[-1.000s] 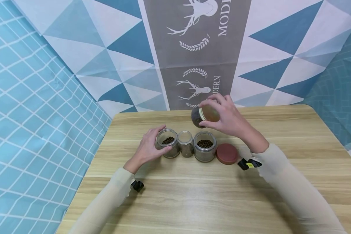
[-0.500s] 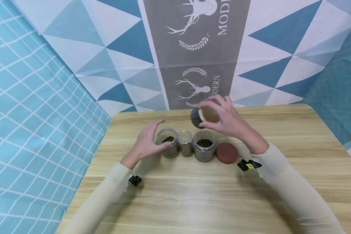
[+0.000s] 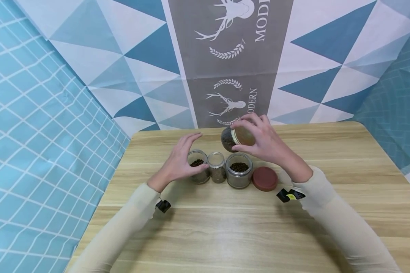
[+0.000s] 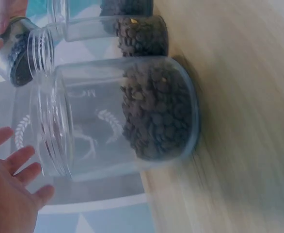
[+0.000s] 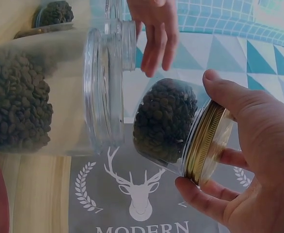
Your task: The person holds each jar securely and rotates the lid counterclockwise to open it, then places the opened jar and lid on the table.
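Note:
My right hand (image 3: 268, 140) holds a small glass jar (image 3: 227, 139) by its gold screw lid (image 5: 205, 143), in the air behind the row of jars. It is tilted, and dark bean-like pieces (image 5: 164, 119) fill much of it. My left hand (image 3: 179, 161) has its fingers spread around the left side of a wide lidless glass jar (image 3: 201, 177), near its rim; whether they touch cannot be told. To the right stand a narrow open jar (image 3: 217, 173) and another wide open jar (image 3: 239, 178). All three contain dark pieces.
A round red-brown lid (image 3: 265, 179) lies right of the jars, close against the last one. The jars stand in a tight row on the wooden table (image 3: 218, 227). A patterned backdrop (image 3: 150, 76) rises behind the table's back edge.
My left hand first drew back from the left jar, then came up and to the right beside its rim. The jar in my right hand has shifted slightly left and down.

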A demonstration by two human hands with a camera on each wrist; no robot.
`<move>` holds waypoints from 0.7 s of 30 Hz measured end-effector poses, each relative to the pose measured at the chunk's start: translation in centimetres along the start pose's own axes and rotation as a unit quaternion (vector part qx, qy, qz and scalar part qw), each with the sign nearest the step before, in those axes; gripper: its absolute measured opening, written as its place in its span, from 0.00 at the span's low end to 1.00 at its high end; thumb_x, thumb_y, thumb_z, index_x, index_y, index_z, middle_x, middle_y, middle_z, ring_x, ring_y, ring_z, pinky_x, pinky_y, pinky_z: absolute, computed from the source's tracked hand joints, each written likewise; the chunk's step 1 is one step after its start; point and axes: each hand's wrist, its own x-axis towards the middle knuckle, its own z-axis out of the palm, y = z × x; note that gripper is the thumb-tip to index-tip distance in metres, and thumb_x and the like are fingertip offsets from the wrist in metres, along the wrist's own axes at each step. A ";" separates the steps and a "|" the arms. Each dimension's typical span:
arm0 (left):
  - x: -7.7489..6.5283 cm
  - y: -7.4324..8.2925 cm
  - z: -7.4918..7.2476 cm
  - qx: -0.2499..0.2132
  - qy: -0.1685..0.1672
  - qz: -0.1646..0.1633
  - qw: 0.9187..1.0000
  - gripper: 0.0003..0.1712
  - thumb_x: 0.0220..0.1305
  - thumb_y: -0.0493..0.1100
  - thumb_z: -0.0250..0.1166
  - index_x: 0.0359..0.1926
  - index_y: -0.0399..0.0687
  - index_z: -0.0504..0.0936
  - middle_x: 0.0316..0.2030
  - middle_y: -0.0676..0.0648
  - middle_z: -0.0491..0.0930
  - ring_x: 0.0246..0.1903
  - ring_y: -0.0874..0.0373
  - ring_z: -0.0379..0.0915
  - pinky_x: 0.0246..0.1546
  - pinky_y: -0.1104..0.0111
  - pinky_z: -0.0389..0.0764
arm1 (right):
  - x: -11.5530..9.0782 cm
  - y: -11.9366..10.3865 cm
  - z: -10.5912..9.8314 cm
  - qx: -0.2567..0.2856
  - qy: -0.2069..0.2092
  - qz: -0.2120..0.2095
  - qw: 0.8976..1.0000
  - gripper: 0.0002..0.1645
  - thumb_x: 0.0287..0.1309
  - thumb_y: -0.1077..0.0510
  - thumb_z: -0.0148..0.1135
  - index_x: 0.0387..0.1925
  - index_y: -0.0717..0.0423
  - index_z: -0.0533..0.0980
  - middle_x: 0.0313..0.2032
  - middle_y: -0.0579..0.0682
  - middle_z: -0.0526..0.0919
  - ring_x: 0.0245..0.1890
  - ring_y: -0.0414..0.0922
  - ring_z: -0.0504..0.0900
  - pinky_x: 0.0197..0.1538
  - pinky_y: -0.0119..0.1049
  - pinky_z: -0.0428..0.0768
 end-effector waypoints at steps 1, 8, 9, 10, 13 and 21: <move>0.2 0.2 0.1 -0.006 0.001 0.003 1.000 0.62 0.57 0.65 0.76 0.87 0.44 0.64 0.84 0.34 0.67 0.83 0.35 0.64 0.83 0.32 0.68 | -0.1 -0.1 0.0 0.000 0.001 0.000 1.000 0.35 0.59 0.49 0.87 0.66 0.50 0.84 0.70 0.63 0.79 0.60 0.63 0.72 0.57 0.54 0.69; 1.4 1.3 0.6 -0.031 0.029 0.045 0.998 0.62 0.54 0.60 0.80 0.85 0.42 0.66 0.81 0.34 0.70 0.80 0.36 0.68 0.80 0.36 0.74 | -0.4 -0.6 0.2 0.006 0.003 0.001 1.000 0.35 0.58 0.49 0.88 0.65 0.50 0.84 0.71 0.63 0.78 0.60 0.63 0.71 0.57 0.54 0.71; 1.6 1.4 0.8 -0.040 0.037 0.055 0.997 0.62 0.54 0.58 0.81 0.84 0.40 0.66 0.80 0.33 0.70 0.79 0.36 0.69 0.79 0.37 0.76 | -0.4 -0.6 0.2 0.006 0.004 -0.001 1.000 0.35 0.58 0.49 0.88 0.65 0.50 0.84 0.71 0.63 0.78 0.60 0.63 0.71 0.57 0.54 0.70; 1.8 1.5 0.9 -0.050 0.044 0.065 0.996 0.61 0.54 0.56 0.82 0.84 0.39 0.67 0.80 0.33 0.71 0.79 0.36 0.70 0.79 0.38 0.77 | -0.4 -0.7 0.3 0.008 0.006 -0.002 1.000 0.36 0.58 0.49 0.88 0.65 0.51 0.84 0.71 0.63 0.78 0.60 0.63 0.71 0.56 0.54 0.70; 2.5 1.8 1.4 -0.086 0.065 0.087 0.990 0.61 0.52 0.49 0.86 0.82 0.36 0.67 0.78 0.33 0.72 0.77 0.37 0.72 0.77 0.45 0.82 | -0.5 -0.8 0.4 0.010 0.011 -0.009 1.000 0.36 0.57 0.49 0.88 0.65 0.51 0.84 0.70 0.64 0.79 0.58 0.63 0.72 0.56 0.53 0.70; 4.2 2.8 2.6 -0.136 0.067 0.101 0.983 0.60 0.50 0.41 0.88 0.82 0.36 0.67 0.76 0.33 0.72 0.78 0.38 0.72 0.77 0.51 0.83 | -0.7 -1.2 0.5 0.011 0.021 -0.016 1.000 0.36 0.56 0.49 0.89 0.64 0.50 0.84 0.70 0.63 0.80 0.58 0.63 0.73 0.55 0.52 0.72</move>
